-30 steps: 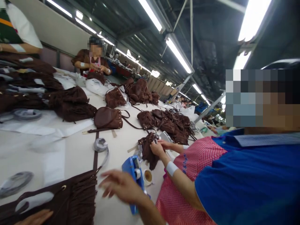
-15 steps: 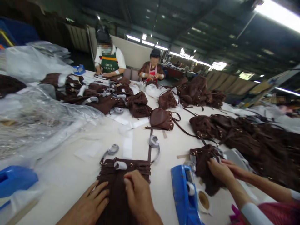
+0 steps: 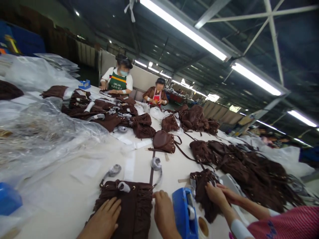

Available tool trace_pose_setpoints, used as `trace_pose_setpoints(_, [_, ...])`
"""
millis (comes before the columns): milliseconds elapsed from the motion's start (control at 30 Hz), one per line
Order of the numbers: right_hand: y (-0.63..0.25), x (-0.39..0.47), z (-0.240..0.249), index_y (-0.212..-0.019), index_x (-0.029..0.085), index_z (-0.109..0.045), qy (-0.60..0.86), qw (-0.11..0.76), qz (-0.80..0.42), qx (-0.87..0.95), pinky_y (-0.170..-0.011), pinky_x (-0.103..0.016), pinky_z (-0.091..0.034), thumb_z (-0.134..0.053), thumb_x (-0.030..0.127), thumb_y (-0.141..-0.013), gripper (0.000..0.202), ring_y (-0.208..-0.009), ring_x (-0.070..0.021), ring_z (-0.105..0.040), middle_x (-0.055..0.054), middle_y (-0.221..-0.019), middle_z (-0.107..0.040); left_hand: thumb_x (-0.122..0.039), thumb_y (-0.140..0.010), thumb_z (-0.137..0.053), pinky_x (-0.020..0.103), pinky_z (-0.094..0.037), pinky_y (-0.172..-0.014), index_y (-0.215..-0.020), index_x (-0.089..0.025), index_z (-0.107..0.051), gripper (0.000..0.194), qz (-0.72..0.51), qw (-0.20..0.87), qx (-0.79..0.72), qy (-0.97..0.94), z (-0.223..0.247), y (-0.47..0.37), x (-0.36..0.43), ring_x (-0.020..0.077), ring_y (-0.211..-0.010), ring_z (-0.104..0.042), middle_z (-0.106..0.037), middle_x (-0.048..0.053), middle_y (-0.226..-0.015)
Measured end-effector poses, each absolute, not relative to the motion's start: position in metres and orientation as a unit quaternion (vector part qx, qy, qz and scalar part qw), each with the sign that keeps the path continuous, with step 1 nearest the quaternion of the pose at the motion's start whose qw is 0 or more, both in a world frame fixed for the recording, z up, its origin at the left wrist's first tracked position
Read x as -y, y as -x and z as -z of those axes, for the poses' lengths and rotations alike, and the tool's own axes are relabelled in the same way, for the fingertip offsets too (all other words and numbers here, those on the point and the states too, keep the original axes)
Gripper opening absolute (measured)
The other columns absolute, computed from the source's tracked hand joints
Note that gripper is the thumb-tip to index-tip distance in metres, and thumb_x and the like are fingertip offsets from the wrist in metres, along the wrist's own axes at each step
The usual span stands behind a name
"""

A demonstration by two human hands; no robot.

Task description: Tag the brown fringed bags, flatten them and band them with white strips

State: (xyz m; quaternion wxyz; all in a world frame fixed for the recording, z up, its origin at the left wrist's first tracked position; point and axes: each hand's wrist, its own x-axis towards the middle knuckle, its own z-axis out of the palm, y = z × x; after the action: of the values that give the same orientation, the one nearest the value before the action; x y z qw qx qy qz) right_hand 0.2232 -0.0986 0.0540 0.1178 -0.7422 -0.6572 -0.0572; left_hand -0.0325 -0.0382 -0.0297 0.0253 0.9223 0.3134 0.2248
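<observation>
The right hand (image 3: 164, 214) has moved from the fringed brown bag's (image 3: 133, 209) front to its edge (pinching or not, I can't tell), so the left hand (image 3: 106, 214), fingers spread, seemingly steadies it on the table (image 3: 62, 196)

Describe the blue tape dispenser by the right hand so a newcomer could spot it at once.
On the white table, find the fringed brown bag under the left hand. Past its right edge, just beyond the right hand, sits the blue tape dispenser. Unlike the blue object cut off at the left edge of view, it shows a white roll inside.
</observation>
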Motion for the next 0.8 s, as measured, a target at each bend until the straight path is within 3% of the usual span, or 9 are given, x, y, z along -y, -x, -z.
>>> trace_pose_setpoints(67, [-0.228, 0.102, -0.061, -0.098, 0.016, -0.067, 0.774, 0.131, 0.099, 0.612, -0.08, -0.043, -0.053, -0.039, -0.008, -0.077, 0.042, -0.095, -0.0296, -0.064, -0.016, -0.1, -0.068, -0.024, -0.085, -0.058, 0.044, -0.053, -0.099, -0.125, -0.027, -0.067, 0.041, -0.216, 0.014, -0.31, -0.926, 0.027, 0.042, 0.038, 0.0309, -0.123, -0.061, -0.065, 0.004, -0.135])
trace_pose_setpoints(133, [-0.21, 0.098, -0.068, -0.118, 0.014, -0.062, 0.747, 0.175, 0.086, 0.635, -0.091, -0.045, -0.053, -0.043, 0.0, -0.085, 0.041, -0.109, -0.0301, -0.062, -0.018, -0.117, -0.065, -0.024, -0.087, -0.057, 0.046, -0.053, -0.1, -0.123, -0.026, -0.068, 0.038, -0.215, -0.002, -0.312, -0.926, 0.017, 0.044, 0.04, 0.0315, -0.122, -0.061, -0.066, 0.005, -0.133])
trace_pose_setpoints(267, [-0.143, 0.062, -0.069, -0.146, 0.02, -0.039, 0.63, 0.25, -0.039, 0.734, -0.106, -0.04, -0.047, -0.055, 0.011, -0.085, 0.063, -0.128, -0.0241, -0.052, -0.011, -0.14, -0.055, -0.015, -0.083, -0.056, 0.046, -0.05, -0.105, -0.119, -0.022, -0.068, 0.039, -0.219, -0.007, -0.329, -0.919, 0.004, 0.029, 0.037, 0.0297, -0.118, -0.062, -0.071, 0.008, -0.121])
trace_pose_setpoints(367, [-0.12, 0.033, -0.057, -0.138, 0.025, -0.05, 0.612, 0.245, -0.082, 0.748, -0.101, -0.035, -0.05, -0.054, 0.008, -0.086, 0.055, -0.117, -0.0202, -0.06, -0.006, -0.127, -0.065, -0.014, -0.084, -0.056, 0.041, -0.049, -0.106, -0.124, -0.024, -0.064, 0.042, -0.219, 0.004, -0.336, -0.916, 0.016, 0.028, 0.031, 0.0262, -0.12, -0.06, -0.069, 0.006, -0.124])
trace_pose_setpoints(467, [-0.133, 0.024, -0.043, -0.121, 0.026, -0.061, 0.593, 0.287, -0.139, 0.739, -0.097, -0.029, -0.052, -0.051, 0.006, -0.087, 0.04, -0.107, -0.0165, -0.064, -0.003, -0.112, -0.07, -0.027, -0.089, -0.06, 0.038, -0.05, -0.101, -0.12, -0.025, -0.064, 0.032, -0.226, -0.001, -0.355, -0.907, 0.035, 0.039, 0.03, 0.0258, -0.119, -0.06, -0.068, 0.004, -0.126])
trace_pose_setpoints(600, [-0.162, 0.04, -0.033, -0.126, 0.025, -0.057, 0.56, 0.381, -0.204, 0.707, -0.101, -0.028, -0.05, -0.042, 0.002, -0.085, 0.05, -0.115, -0.0147, -0.063, -0.003, -0.121, -0.068, -0.04, -0.09, -0.062, 0.04, -0.048, -0.102, -0.124, -0.025, -0.062, 0.037, -0.21, -0.005, -0.378, -0.902, 0.045, 0.049, 0.032, 0.0277, -0.122, -0.056, -0.065, 0.003, -0.13])
trace_pose_setpoints(700, [-0.171, 0.051, -0.03, -0.132, 0.026, -0.052, 0.54, 0.387, -0.201, 0.72, -0.105, -0.031, -0.048, -0.04, -0.001, -0.082, 0.059, -0.12, -0.015, -0.06, -0.003, -0.127, -0.067, -0.04, -0.09, -0.061, 0.039, -0.046, -0.102, -0.124, -0.026, -0.061, 0.037, -0.197, 0.012, -0.381, -0.903, 0.04, 0.048, 0.031, 0.0267, -0.12, -0.057, -0.066, 0.002, -0.127])
trace_pose_setpoints(800, [-0.174, 0.051, -0.025, -0.127, 0.026, -0.054, 0.524, 0.393, -0.203, 0.728, -0.106, -0.033, -0.047, -0.037, -0.003, -0.08, 0.058, -0.121, -0.0149, -0.06, -0.002, -0.125, -0.068, -0.039, -0.089, -0.063, 0.037, -0.044, -0.102, -0.121, -0.026, -0.061, 0.035, -0.192, 0.031, -0.376, -0.906, 0.031, 0.047, 0.028, 0.0248, -0.116, -0.057, -0.067, 0.002, -0.123])
